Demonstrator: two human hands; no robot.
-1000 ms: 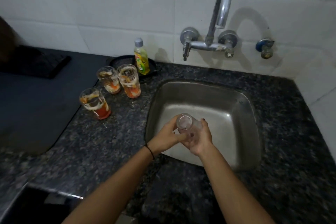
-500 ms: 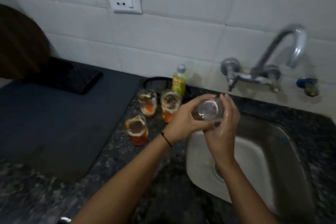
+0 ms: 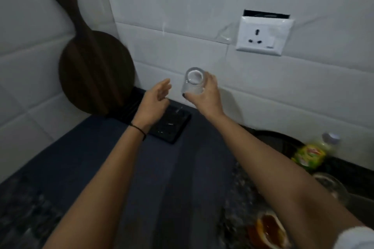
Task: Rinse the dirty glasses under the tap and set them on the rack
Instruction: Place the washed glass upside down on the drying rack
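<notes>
My right hand (image 3: 204, 98) grips a clear rinsed glass (image 3: 193, 82), turned base-up, above the far end of the black rack (image 3: 172, 125) by the wall. My left hand (image 3: 155, 99) hovers open just left of the glass, over the rack, holding nothing. Two dirty glasses show at the right edge: one with orange residue (image 3: 269, 230) at the bottom, another (image 3: 332, 186) above it, partly behind my right forearm. The tap and sink are out of view.
A dark round wooden board (image 3: 95, 73) leans against the tiled wall behind the rack. A dark mat (image 3: 141, 168) covers the counter. A green-labelled bottle (image 3: 311, 153) stands at the right, and a white wall socket (image 3: 263, 35) is above.
The view swung left from the sink to the rack. The glass travelled left with my right hand and now points base-up; my left hand let go of it and opened.
</notes>
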